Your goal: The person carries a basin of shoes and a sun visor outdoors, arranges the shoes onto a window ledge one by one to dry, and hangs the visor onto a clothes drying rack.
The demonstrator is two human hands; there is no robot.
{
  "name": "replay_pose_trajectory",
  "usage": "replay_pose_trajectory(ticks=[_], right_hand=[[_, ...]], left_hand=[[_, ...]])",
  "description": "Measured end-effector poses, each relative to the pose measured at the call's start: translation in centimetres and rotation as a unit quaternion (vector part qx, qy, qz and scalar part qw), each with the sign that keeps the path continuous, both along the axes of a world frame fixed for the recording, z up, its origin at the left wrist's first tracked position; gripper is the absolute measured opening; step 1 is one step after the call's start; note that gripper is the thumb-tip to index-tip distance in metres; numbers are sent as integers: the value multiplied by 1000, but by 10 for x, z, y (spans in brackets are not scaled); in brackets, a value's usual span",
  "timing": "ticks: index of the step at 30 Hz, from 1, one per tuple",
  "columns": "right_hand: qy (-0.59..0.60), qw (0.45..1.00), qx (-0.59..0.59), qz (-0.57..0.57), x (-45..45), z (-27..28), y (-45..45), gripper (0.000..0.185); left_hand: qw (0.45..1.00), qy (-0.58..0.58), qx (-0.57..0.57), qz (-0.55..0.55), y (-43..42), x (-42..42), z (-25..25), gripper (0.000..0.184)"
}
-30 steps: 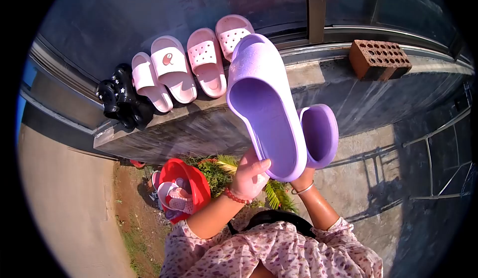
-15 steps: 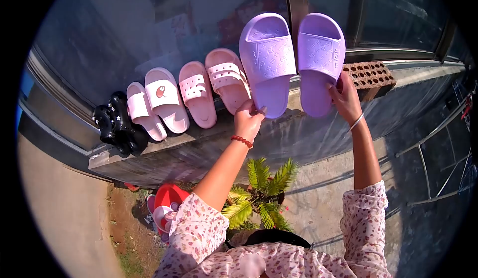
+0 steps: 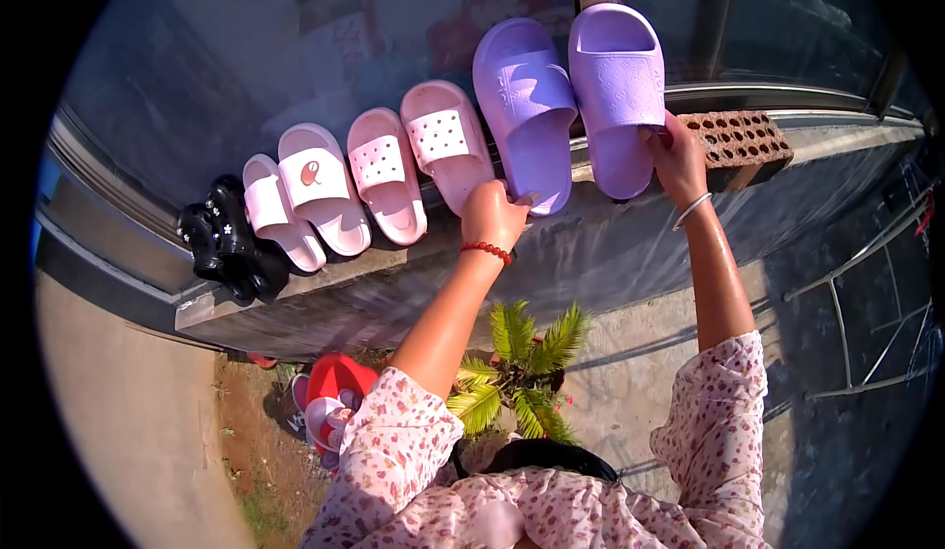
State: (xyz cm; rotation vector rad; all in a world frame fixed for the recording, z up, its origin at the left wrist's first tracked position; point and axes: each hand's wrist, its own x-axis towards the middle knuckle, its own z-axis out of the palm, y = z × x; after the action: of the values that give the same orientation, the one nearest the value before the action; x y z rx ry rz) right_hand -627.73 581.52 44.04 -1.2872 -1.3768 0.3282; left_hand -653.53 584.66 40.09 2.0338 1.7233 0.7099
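Two purple slippers lean toe-up against the window over the ledge. My left hand (image 3: 497,213), with a red bead bracelet, is closed on the heel end of the left purple slipper (image 3: 536,151). The right purple slipper (image 3: 618,82) is pinched at its right edge by my right hand (image 3: 675,160), which wears a silver bangle. Left of them, pink slippers with dotted straps (image 3: 448,141) and white-strapped slippers (image 3: 317,180) lean in a row. Black clogs (image 3: 241,244) stand at the row's left end.
A perforated brick (image 3: 738,146) lies on the concrete ledge (image 3: 345,281) to the right. Below are a potted palm (image 3: 517,372) and a red basin (image 3: 340,377) with footwear. Metal railings (image 3: 842,333) stand at the far right.
Both purple slippers have moved from low in front of me up to the ledge, now side by side with their straps facing me. Both hands have reached forward and still hold them.
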Motion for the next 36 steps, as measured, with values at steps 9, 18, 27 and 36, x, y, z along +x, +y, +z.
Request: replay_pose_trajectory(ticks=[9, 18, 27, 36], right_hand=[[9, 998, -58, -13, 4, -10, 15, 25], [-39, 993, -102, -55, 3, -4, 15, 25], [-102, 981, -22, -166, -7, -28, -19, 44], [109, 969, -220, -30, -118, -141, -121, 33]], left_hand=[[994, -99, -28, 36, 2, 11, -2, 23], [983, -176, 8, 58, 20, 13, -33, 27], [964, -265, 33, 1, -63, -46, -44, 27], [937, -47, -303, 170, -339, -283, -212, 28]])
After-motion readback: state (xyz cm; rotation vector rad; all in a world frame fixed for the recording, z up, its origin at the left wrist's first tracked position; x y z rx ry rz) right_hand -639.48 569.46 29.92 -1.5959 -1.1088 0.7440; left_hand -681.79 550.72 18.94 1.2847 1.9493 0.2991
